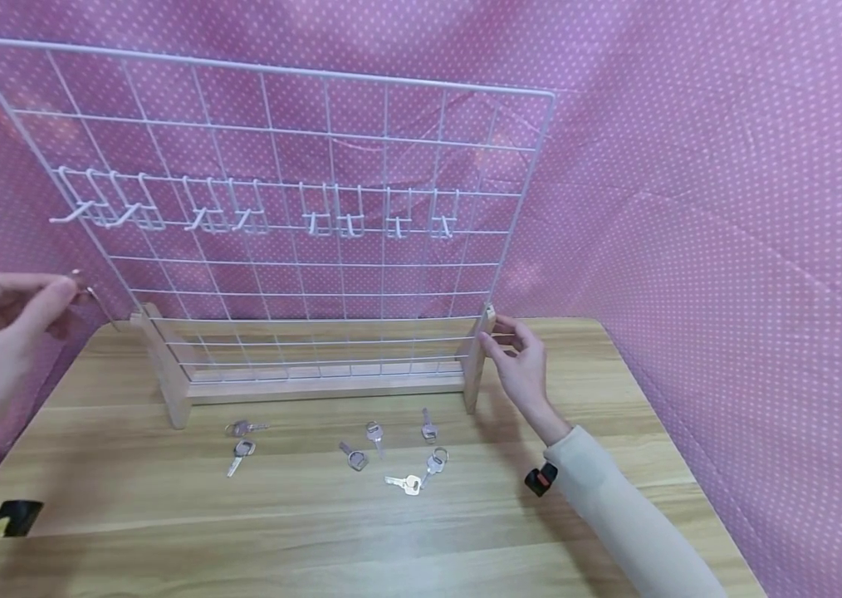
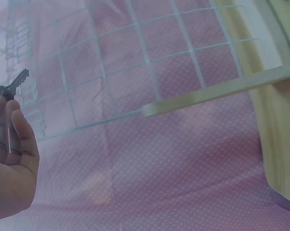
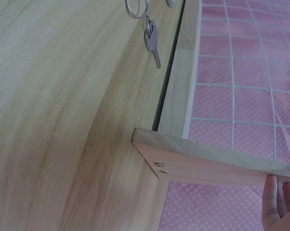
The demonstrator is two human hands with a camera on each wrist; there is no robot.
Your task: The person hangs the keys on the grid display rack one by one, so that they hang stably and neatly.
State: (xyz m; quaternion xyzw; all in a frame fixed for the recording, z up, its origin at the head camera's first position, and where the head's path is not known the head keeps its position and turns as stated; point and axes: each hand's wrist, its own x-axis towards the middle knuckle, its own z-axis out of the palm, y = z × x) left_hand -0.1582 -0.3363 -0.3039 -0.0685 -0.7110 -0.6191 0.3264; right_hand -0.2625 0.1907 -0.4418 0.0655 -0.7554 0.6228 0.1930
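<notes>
My left hand (image 1: 6, 324) pinches a key (image 2: 16, 84) between thumb and fingertips, off the left end of the white wire grid rack (image 1: 301, 264). In the left wrist view the key's toothed blade points up and to the right. At the other end, my right hand (image 1: 518, 357) holds the upper part of the rack's right wooden post (image 1: 475, 365), thumb in front and fingers at its outer side. White hooks (image 1: 242, 218) hang in a row across the grid, with no keys on them.
Several loose keys lie on the wooden table (image 1: 279, 540) before the rack, among them a gold-toned key (image 1: 404, 483) and a key with a ring (image 1: 434, 462). Pink dotted cloth (image 1: 727, 208) hangs behind and at the sides. The left wooden post (image 1: 165, 365) stands nearest my left hand.
</notes>
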